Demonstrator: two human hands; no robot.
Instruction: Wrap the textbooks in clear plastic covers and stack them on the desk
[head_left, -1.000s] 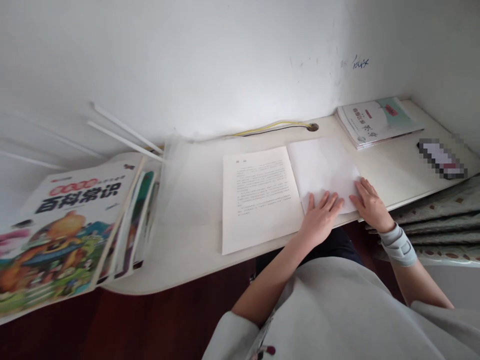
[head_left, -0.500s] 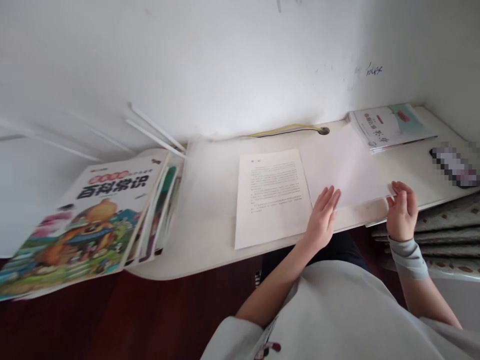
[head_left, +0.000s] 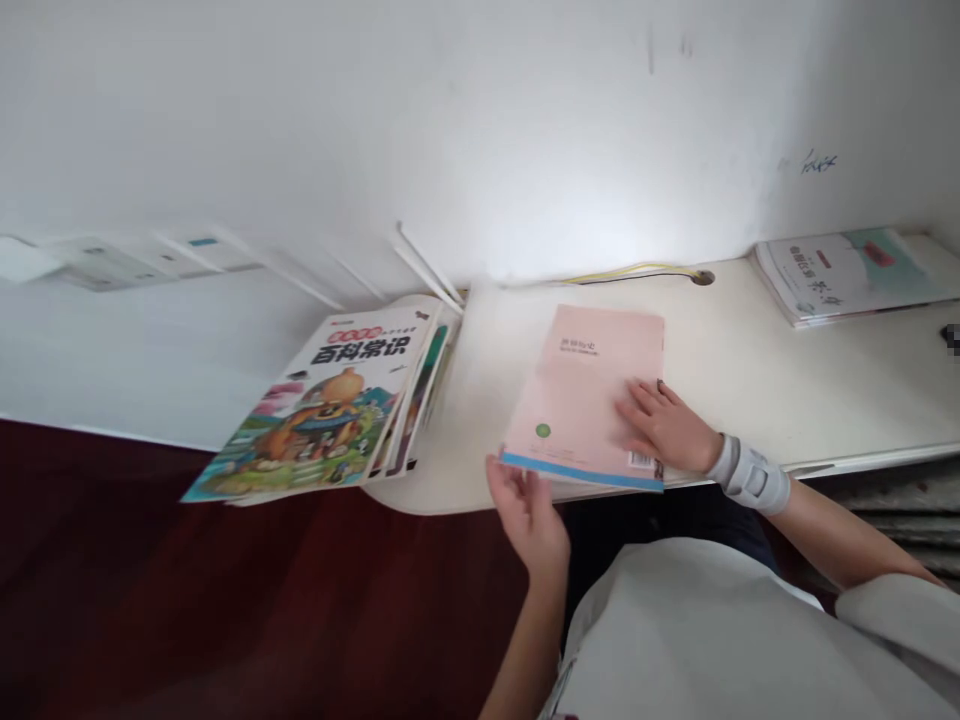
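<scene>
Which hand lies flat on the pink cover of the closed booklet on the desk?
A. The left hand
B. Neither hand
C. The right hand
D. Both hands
C. The right hand, with a grey wrist band, rests palm down on the pink booklet, while the left hand is only at the near left corner, off the cover's face.

White wall (head_left: 480, 130), dark red floor (head_left: 225, 610)

a white desk (head_left: 750, 390) carries a pink book (head_left: 589, 400), leaning picture books (head_left: 330, 410) (far left) and a workbook stack (head_left: 847, 275)
</scene>
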